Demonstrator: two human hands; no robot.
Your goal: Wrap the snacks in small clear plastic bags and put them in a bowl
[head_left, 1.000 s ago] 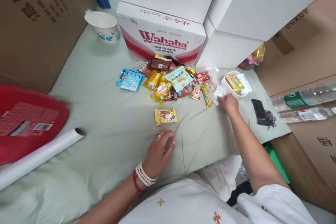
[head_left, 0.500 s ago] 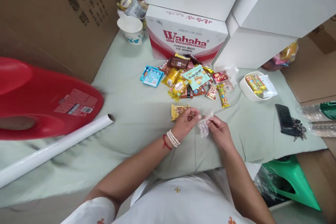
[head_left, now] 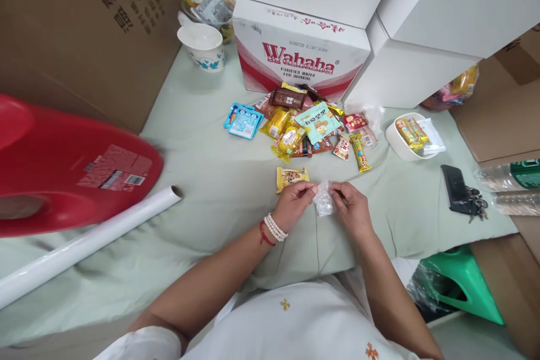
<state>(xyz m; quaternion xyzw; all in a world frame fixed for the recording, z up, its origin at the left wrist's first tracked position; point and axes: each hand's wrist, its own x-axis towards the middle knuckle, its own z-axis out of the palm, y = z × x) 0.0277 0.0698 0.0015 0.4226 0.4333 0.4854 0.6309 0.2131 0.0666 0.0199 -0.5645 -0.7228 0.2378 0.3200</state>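
Observation:
A small clear plastic bag (head_left: pixel 324 202) is stretched between my two hands, above the green cloth near its front edge. My left hand (head_left: pixel 294 201), with white beads and a red string at the wrist, pinches the bag's left upper edge. On the other side my right hand (head_left: pixel 351 206) pinches the right upper edge, fingers closed. Just beyond my left hand lies a yellow snack packet (head_left: pixel 291 176), partly covered by the fingers. Farther off is a pile of wrapped snacks, with a light-green packet (head_left: pixel 319 122) on top and a blue packet (head_left: pixel 244 122) at its left.
Behind the snacks stands a Wahaha water carton (head_left: pixel 301 50). A paper cup (head_left: pixel 203 48) is back left; a white tub (head_left: pixel 407 143) with packets, a phone (head_left: pixel 453 188) and keys (head_left: pixel 476 202) are right. A white roll (head_left: pixel 97 239) and red container (head_left: pixel 71 169) occupy the left.
My left hand has taken hold of the bag's upper left edge. The bag is now spread flatter and higher between both hands.

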